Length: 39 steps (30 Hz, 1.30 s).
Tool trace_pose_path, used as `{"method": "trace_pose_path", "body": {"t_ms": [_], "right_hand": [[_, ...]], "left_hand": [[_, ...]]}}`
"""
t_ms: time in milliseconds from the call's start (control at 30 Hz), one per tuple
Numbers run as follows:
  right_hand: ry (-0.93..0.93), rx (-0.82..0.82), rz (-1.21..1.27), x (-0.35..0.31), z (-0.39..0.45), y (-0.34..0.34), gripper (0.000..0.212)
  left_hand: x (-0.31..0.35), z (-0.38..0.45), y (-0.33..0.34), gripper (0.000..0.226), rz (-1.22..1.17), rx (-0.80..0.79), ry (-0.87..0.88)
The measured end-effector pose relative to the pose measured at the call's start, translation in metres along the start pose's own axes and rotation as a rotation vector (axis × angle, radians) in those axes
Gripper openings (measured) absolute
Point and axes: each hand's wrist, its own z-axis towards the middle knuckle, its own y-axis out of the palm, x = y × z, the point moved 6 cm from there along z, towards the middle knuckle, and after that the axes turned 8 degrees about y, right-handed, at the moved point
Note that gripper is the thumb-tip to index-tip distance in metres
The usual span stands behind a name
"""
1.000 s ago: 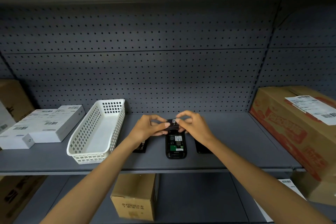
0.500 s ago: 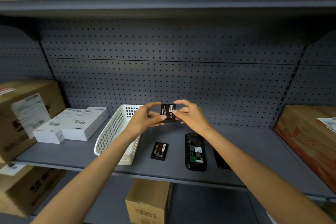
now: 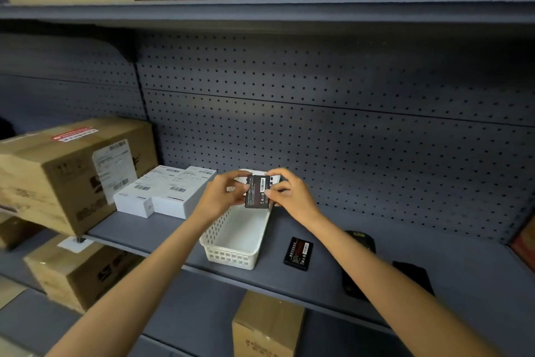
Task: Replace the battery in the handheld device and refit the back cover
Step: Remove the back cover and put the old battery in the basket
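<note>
Near the middle of the frame, the left hand (image 3: pixel 223 197) and right hand (image 3: pixel 292 194) pinch a black battery (image 3: pixel 257 191) between them, held up over the white basket (image 3: pixel 234 243). A second battery (image 3: pixel 298 253) lies flat on the grey shelf (image 3: pixel 162 233) just right of the basket. Further right, the right forearm crosses a dark handheld device (image 3: pixel 354 284), hiding much of it; a black piece (image 3: pixel 417 275) beside it may be the back cover. White boxes (image 3: pixel 168 191) and a cardboard carton (image 3: pixel 58 171) fill the left.
</note>
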Motion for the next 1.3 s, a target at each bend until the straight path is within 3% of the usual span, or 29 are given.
{"method": "trace_pose_path", "body": {"t_ms": [167, 400, 633, 867, 1067, 1300], "right_hand": [[0.009, -0.076, -0.151, 0.004, 0.01, 0.032, 0.043], [0.026, -0.148, -0.409, 0.008, 0.02, 0.05, 0.018], [0.099, -0.232, -0.612, 0.02, 0.028, 0.057, 0.021], [0.121, -0.261, -0.7, 0.027, 0.035, 0.064, 0.019], [0.122, -0.315, -0.919, 0.028, 0.04, 0.075, 0.008], [0.112, -0.347, -0.988, 0.026, 0.037, 0.078, 0.016]], "left_hand": [[-0.015, 0.001, -0.017, 0.02, 0.236, 0.009, 0.059], [-0.026, 0.004, -0.02, 0.02, 0.598, -0.087, 0.116], [-0.039, 0.007, -0.01, 0.028, 0.912, -0.234, 0.226], [-0.044, 0.005, 0.001, 0.03, 1.013, -0.318, 0.242], [-0.052, 0.006, 0.012, 0.026, 1.147, -0.47, 0.188], [-0.054, 0.007, 0.015, 0.021, 1.095, -0.535, 0.185]]}}
